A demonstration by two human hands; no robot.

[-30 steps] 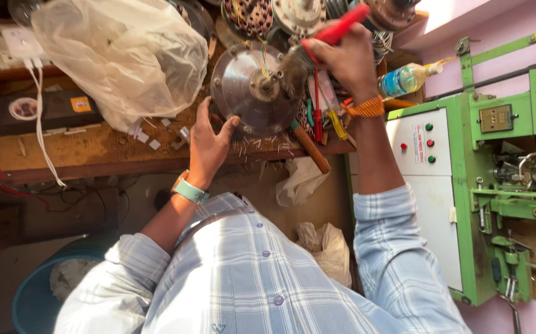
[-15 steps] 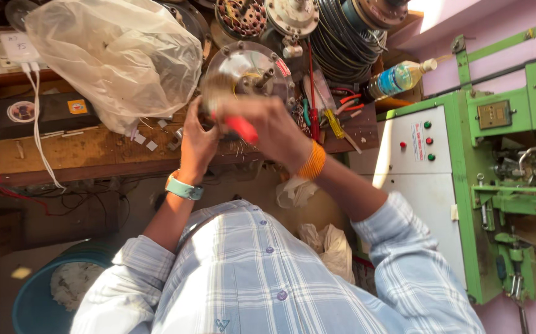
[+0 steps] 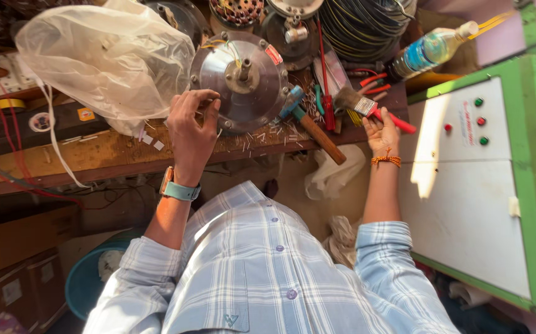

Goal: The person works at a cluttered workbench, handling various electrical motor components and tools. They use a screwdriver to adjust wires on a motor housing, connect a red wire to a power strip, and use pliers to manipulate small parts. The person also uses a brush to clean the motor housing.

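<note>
The left hand (image 3: 192,133) rests its fingertips on the rim of the round grey metal motor housing (image 3: 241,80), which lies flat on the wooden surface (image 3: 113,154) with its short shaft pointing up; that grip is loose, fingers curled against the edge and not closed round anything. The right hand (image 3: 382,131) has its grip closed on the red handle of a paintbrush (image 3: 367,108), bristles toward the housing.

To do this step well, it seems wise to keep the left fingers pressing the rim so the housing cannot turn, and to bring the brush in low across the top face, sweeping dust away from the shaft and the wires near it.

Counted: one housing under the hand, one paintbrush, one hammer (image 3: 311,124) with a wooden handle just beside the housing, one plastic bottle (image 3: 432,49) by the green machine (image 3: 497,173), and one clear plastic bag (image 3: 104,62) to the left. Further motor parts lie behind the housing, perhaps three, though they overlap too much to count surely.
</note>
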